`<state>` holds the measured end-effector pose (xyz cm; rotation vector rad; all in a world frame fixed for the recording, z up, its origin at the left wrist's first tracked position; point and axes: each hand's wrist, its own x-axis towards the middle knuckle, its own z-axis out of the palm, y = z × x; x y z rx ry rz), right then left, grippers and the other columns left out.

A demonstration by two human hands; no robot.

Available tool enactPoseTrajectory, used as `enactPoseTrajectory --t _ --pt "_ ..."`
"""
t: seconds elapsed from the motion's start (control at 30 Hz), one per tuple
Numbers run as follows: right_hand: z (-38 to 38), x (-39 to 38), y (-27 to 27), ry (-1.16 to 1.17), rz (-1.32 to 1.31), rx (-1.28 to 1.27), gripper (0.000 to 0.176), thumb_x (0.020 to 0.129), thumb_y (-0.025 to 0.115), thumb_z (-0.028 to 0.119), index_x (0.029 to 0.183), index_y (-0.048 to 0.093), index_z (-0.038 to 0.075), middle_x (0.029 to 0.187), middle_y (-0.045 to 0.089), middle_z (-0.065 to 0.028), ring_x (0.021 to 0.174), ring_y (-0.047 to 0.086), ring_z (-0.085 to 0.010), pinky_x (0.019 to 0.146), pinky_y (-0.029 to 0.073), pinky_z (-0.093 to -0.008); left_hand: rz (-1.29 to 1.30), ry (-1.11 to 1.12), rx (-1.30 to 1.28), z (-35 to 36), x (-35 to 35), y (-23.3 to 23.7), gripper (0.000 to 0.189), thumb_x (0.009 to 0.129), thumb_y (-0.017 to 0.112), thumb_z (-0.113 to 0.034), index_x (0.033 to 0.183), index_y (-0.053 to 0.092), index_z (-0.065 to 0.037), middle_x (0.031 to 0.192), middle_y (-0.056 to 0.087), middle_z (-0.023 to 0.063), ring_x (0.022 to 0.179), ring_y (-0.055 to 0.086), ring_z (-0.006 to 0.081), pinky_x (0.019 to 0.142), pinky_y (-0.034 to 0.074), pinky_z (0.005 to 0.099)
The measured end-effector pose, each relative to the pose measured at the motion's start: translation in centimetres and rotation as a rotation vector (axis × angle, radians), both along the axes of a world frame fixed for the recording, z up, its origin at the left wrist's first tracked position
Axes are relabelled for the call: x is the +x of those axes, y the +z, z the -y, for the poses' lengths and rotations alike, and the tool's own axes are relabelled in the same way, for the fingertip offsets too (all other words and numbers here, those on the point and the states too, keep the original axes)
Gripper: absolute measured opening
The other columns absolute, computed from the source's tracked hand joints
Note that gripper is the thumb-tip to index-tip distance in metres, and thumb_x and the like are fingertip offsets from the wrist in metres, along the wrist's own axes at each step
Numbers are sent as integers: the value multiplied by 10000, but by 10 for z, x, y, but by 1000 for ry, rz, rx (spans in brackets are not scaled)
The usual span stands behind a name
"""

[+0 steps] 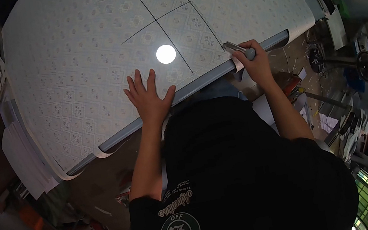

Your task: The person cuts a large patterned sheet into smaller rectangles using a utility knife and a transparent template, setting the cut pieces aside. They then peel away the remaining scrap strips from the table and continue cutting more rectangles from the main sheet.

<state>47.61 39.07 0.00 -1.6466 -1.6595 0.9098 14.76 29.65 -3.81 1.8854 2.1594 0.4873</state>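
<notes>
A pale sheet with a printed geometric pattern (89, 72) covers the table in front of me. Dark straight lines run down it, crossed by a slightly curved one. My left hand (148, 99) lies flat on the sheet near the front edge, fingers spread. At the near end of the right-hand line, my right hand (255, 61) is closed around a grey utility knife (237, 49), its tip right at the sheet. A bright round white spot (165, 54) shows just beyond my left fingertips.
A grey strip (198, 82) runs along the table's front edge, with sheet flaps hanging beside it. Stacked papers (25, 156) stand at the left. On the right are a stand fan (366, 66) and piles of papers (364, 131).
</notes>
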Motion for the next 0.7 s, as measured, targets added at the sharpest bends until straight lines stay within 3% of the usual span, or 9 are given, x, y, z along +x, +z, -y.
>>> enactPoseTrajectory --t 0.07,0.13,0.17,0.23,0.37,0.43,0.47,0.53,0.7 --pt "-1 -4 8 17 46 35 268 936 746 173 1108 621 11 922 714 -70 893 682 -158 791 519 -294 28 9 8 -15 3 9 720 831 741 -522 1391 583 -97 1546 378 230 1477 250 483 1191 111 687" --pt "-2 -6 14 -24 107 -69 276 934 745 185 1110 608 22 916 714 -121 868 711 -228 773 531 -332 -49 -1 56 -37 7 18 603 807 774 -451 1228 637 -43 1380 502 212 1349 397 436 1179 211 628" --pt "-4 -3 13 -35 112 -69 276 934 745 185 1110 608 22 916 714 -121 868 711 -228 773 531 -332 -43 -11 56 -54 9 22 603 807 774 -451 1228 637 -43 1380 502 212 1349 397 436 1179 211 628" --pt "-5 2 5 52 159 -15 252 944 727 189 1097 596 39 928 713 -166 867 725 -319 757 543 -374 107 -81 -122 -97 15 31 519 787 790 -390 1132 650 -28 1256 567 191 1228 485 380 1108 358 539" --pt "-9 7 11 119 212 -112 226 954 707 191 1089 586 56 950 718 -180 880 714 -383 748 549 -403 106 -196 -148 -173 39 37 544 770 800 -349 1188 634 -44 1199 597 184 1164 538 356 995 474 482" --pt "-9 10 12 192 156 -157 222 954 702 192 1086 579 64 952 720 -171 879 712 -385 742 547 -408 -12 -264 -201 -205 50 44 761 709 854 -390 1342 576 -70 1294 570 214 1183 554 383 992 509 466" --pt "-10 11 12 188 158 -161 222 954 702 192 1086 579 64 952 720 -171 879 712 -385 742 547 -408 -11 -268 -204 -218 55 48 761 709 854 -390 1342 576 -70 1294 570 214 1183 554 383 992 509 466" --pt "-12 13 13 245 200 -198 214 953 699 182 1072 567 63 941 719 -174 880 706 -393 731 546 -419 -137 -298 -305 -239 63 51 977 644 901 -423 1461 484 -86 1350 534 236 1222 547 410 1001 517 481" --pt "-16 13 20 297 212 -203 200 951 696 164 1050 553 64 911 714 -172 866 696 -402 704 533 -438 -173 -325 -317 -263 66 42 999 594 937 -462 1395 503 -52 1346 503 244 1225 543 436 963 534 507"
